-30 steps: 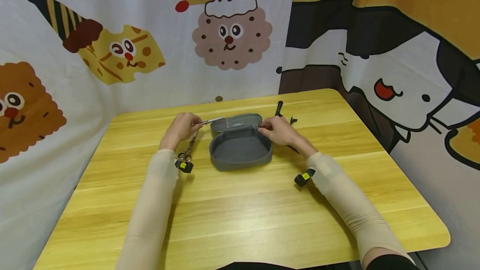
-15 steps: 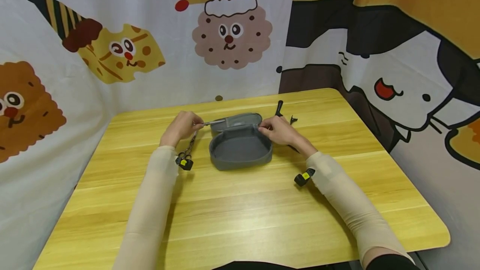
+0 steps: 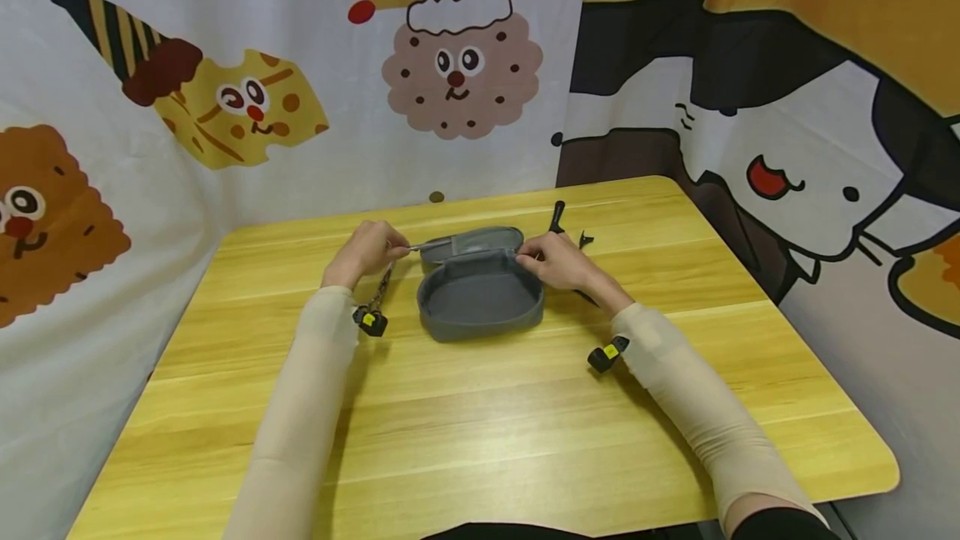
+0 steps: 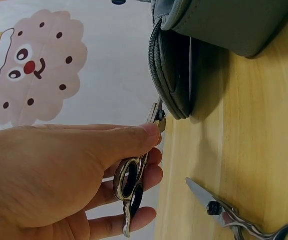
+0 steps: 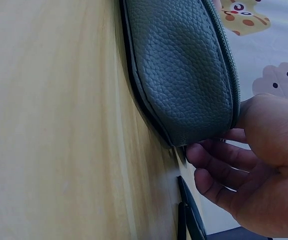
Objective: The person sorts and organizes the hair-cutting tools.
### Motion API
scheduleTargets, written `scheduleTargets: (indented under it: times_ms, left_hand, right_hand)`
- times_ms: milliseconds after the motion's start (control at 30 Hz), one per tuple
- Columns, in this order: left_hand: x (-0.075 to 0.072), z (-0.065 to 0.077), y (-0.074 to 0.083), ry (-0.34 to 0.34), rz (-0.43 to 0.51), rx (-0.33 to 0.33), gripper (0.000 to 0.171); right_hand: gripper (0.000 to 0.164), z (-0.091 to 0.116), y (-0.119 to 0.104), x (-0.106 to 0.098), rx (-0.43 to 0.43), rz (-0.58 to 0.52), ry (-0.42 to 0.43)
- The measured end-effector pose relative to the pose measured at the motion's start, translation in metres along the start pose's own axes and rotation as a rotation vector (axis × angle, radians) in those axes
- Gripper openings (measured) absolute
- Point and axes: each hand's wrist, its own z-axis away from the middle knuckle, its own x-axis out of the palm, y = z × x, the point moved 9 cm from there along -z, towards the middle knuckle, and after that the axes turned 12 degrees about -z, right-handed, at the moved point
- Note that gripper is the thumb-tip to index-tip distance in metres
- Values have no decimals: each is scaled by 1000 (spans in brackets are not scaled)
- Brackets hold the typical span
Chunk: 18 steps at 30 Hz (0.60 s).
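Note:
A grey zip case (image 3: 480, 325) stands unzipped on the table, its lid (image 3: 487, 237) folded back behind the body. My left hand (image 3: 367, 253) pinches a pair of silver hairdressing scissors (image 4: 128, 181) between thumb and fingers. Their blades point right and lie at the lid's left end; the tips are hidden there. Below that hand, a second pair of scissors (image 4: 216, 206) lies on the wood with blades slightly apart. At the case's back right corner, my right hand (image 3: 561, 262) grips the edge near the zip; its thumb is hidden in the right wrist view.
Behind the right hand lie a black-handled tool (image 3: 558, 215) and a small black clip-like piece (image 3: 586, 238). Another dark item is mostly covered by the right wrist. The wooden table (image 3: 480, 440) ends at a printed curtain (image 3: 315, 182) at the back.
My left hand has moved slightly to the right, and the scissor blades have slid further over or into the lid's left end. The right hand and the case have stayed put.

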Motion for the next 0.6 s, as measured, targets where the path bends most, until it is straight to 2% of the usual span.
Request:
scheduleTargets:
  times_ms: [333, 600]
  left_hand:
    - [-2, -4, 2, -6, 4, 10, 24]
    - [3, -10, 7, -14, 13, 15, 25]
  right_hand:
    - [22, 1, 0, -1, -3, 3, 0]
    - [23, 1, -2, 0, -2, 0, -2]
